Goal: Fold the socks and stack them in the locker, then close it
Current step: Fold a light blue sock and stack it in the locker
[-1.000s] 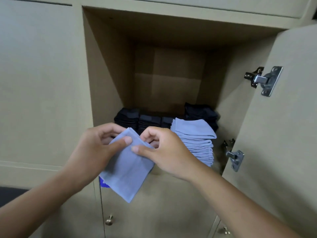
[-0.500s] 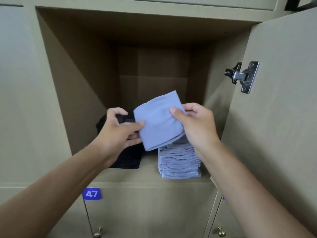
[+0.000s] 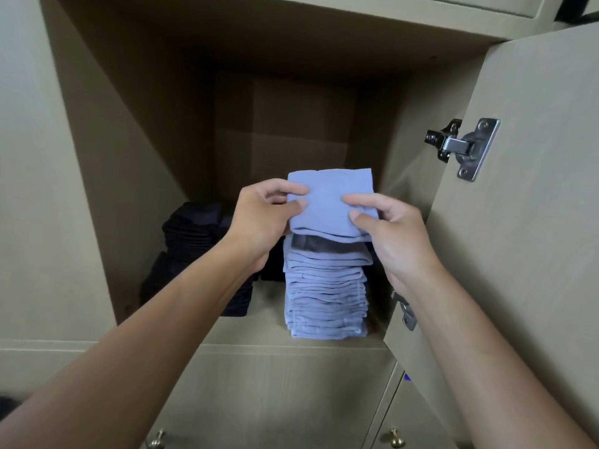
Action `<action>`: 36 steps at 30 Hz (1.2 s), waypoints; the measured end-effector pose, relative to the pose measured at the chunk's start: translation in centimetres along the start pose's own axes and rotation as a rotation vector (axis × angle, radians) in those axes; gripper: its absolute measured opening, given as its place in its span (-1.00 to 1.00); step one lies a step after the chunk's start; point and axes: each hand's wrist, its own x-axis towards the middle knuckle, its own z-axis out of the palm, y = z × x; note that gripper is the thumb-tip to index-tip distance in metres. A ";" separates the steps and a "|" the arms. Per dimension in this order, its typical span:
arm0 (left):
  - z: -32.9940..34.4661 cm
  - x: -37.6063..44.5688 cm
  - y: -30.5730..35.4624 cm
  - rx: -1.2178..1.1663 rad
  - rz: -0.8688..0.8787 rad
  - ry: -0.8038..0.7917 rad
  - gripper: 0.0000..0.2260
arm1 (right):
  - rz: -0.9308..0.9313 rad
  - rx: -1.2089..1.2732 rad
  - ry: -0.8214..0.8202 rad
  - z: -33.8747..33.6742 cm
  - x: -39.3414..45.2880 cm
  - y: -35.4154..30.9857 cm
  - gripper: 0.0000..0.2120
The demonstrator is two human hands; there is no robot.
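Note:
A folded light-blue sock (image 3: pixel 327 202) hovers just above a tall stack of folded light-blue socks (image 3: pixel 325 299) inside the open locker (image 3: pixel 136 176). My left hand (image 3: pixel 259 218) pinches the sock's left edge between thumb and fingers. My right hand (image 3: pixel 389 228) pinches its right edge the same way. A dark gap shows between the held sock and the top of the stack. The stack stands near the front right of the locker floor.
Piles of folded black socks (image 3: pixel 191 234) fill the locker's left and back. The locker door (image 3: pixel 525 222) hangs open at the right with two metal hinges (image 3: pixel 463 147). Below are closed doors with brass knobs (image 3: pixel 393 443).
Both hands carried the blue sock from in front of the locker up and inward, flattening it over the blue stack. The view has moved closer to the locker.

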 end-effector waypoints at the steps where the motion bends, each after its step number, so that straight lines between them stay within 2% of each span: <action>1: 0.2 0.4 -0.4 0.009 -0.007 -0.004 -0.89 | -0.005 -0.033 0.011 -0.1 0.1 0.1 -0.75; 8: 0.4 2.4 -2.5 0.072 -0.102 -0.062 -0.81 | 0.018 -0.276 0.025 0.3 0.9 2.2 -0.77; 13: 0.3 3.4 -4.4 0.272 -0.105 -0.043 -0.77 | 0.041 -0.416 -0.014 0.5 1.4 3.3 -0.73; 17: 0.4 3.2 -4.8 0.370 -0.074 -0.009 -0.76 | 0.089 -0.456 -0.073 0.8 1.3 3.7 -0.69; 21: 0.5 2.9 -5.2 0.455 -0.078 -0.027 -0.63 | 0.144 -0.414 -0.055 0.8 1.3 3.9 -0.68; 23: 0.6 2.7 -5.5 0.336 -0.170 -0.097 -0.56 | 0.201 -0.367 -0.052 0.7 1.2 4.0 -0.69; 26: 1.0 2.2 -5.6 0.126 -0.317 -0.170 -0.64 | 0.240 -0.293 -0.015 0.4 1.3 4.1 -0.68; 32: 1.3 1.8 -5.6 -0.023 -0.395 -0.163 -0.67 | 0.193 -0.168 0.072 0.2 1.5 3.8 -0.67; 36: 1.2 1.7 -5.4 -0.055 -0.386 -0.154 -0.69 | 0.164 -0.152 0.049 0.5 1.9 3.7 -0.71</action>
